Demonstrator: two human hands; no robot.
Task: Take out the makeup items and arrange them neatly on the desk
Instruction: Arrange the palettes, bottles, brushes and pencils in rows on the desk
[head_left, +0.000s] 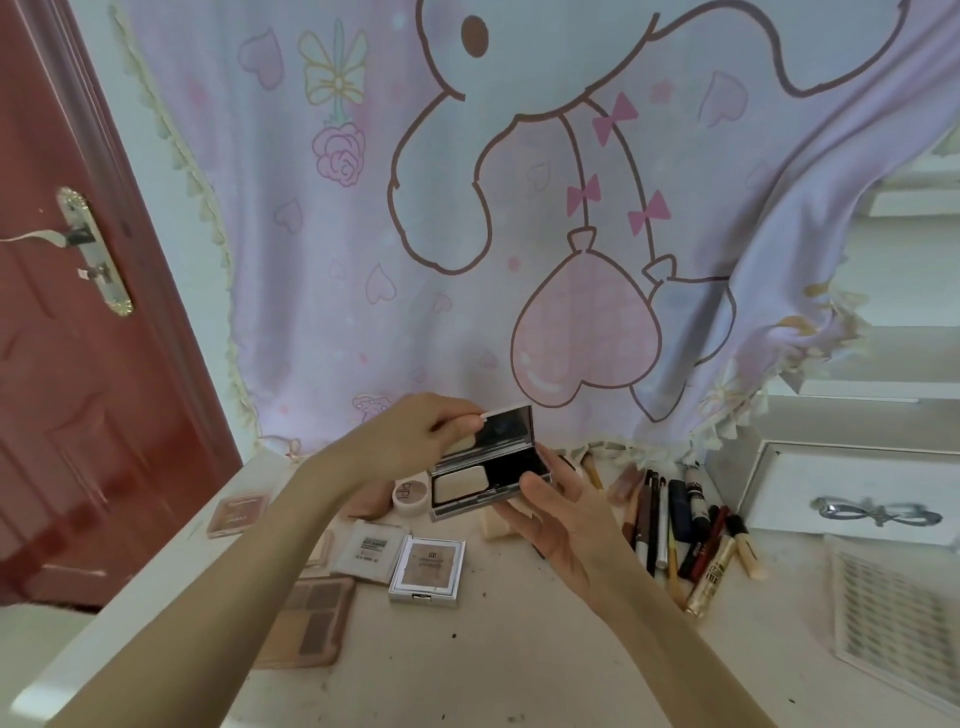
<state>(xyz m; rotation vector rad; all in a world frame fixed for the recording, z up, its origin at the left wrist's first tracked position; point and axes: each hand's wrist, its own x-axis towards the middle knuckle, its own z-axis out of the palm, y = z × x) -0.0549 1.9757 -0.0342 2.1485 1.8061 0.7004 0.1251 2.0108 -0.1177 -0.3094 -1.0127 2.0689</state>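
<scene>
An open powder compact (488, 470) is held above the surface (519, 649): its base is cradled in the curled fingers of the right hand (558, 512), while its mirrored lid is pinched at the corner by the left hand (415, 431). Below, square compacts (427, 570) and an eyeshadow palette (306, 621) are laid out at the left, and pencils and tubes (680, 525) at the right. A cartoon-printed curtain (519, 208) is hung behind, beside a red door (67, 364).

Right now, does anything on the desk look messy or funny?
Yes. The pencils and tubes on the right lie in a loose, crisscrossed heap, not a neat row. Dark specks dot the desk. The compact is open, held above the desk in both hands.
</scene>
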